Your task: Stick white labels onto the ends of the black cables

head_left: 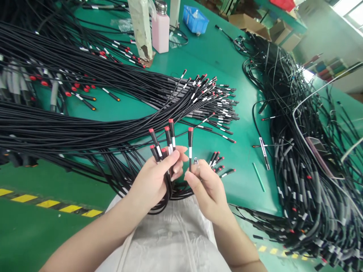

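My left hand (154, 179) is closed around a bunch of several black cables (163, 143) with red tips and white labels, their ends pointing up. My right hand (205, 187) pinches one single black cable (190, 145) with a red tip, held upright just right of the bunch. Both hands hover over the near edge of the green table (241, 181). A few more red-tipped cable ends (217, 163) lie on the table just beyond my right hand.
A big sheaf of black cables (113, 113) spreads across the table from the left. A tangled cable heap (300, 151) fills the right side. A pink bottle (160, 28), a blue bin (195, 19), a green stick (258, 176) and a white cloth (170, 238) on my lap are also in view.
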### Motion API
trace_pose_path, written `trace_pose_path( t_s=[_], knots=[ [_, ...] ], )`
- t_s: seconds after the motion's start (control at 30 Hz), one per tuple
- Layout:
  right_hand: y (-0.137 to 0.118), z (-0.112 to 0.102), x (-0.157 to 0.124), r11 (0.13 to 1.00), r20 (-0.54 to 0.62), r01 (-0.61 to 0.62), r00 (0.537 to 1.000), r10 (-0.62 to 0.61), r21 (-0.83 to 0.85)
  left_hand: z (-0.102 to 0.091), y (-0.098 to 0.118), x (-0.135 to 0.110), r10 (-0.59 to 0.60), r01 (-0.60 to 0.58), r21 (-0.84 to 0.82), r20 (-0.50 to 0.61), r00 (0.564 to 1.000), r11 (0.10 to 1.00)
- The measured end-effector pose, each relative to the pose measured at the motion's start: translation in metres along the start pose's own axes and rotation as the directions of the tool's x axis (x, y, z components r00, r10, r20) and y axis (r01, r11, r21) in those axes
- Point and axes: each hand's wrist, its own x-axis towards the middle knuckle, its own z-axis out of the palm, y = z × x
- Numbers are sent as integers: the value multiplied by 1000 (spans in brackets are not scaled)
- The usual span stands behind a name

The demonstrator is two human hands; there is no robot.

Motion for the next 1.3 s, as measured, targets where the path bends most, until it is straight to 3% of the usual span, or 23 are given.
trace_pose_path(
  t_s=[0.23,0.3,0.43,0.53,0.63,0.87,1.3],
  knots=[
    [-1,-10,-2,998,145,42,989,-34,-52,-2,2,-3,-32,34,107,-24,999,994],
    [0,-15,-1,999,140,23,990,-19,-31,-1,3,-3,-38,41,111,-25,999,993],
    [3,-15,-3,990,-127,12,992,6,140,-1,4,-7,-66,63,125,17,998,990],
    [2,-7,-4,974,-320,130,945,-65,183,-2,3,-9,-87,82,118,40,995,990],
    [4,2,-5,960,-404,244,898,-172,134,-3,1,-10,-99,93,110,57,993,990],
    [5,6,-5,946,-354,319,891,-283,48,-2,3,-13,-120,117,104,21,993,988],
    [5,-1,-10,942,-294,335,900,-323,-10,-3,3,-12,-133,120,129,97,986,984]
  ],
)
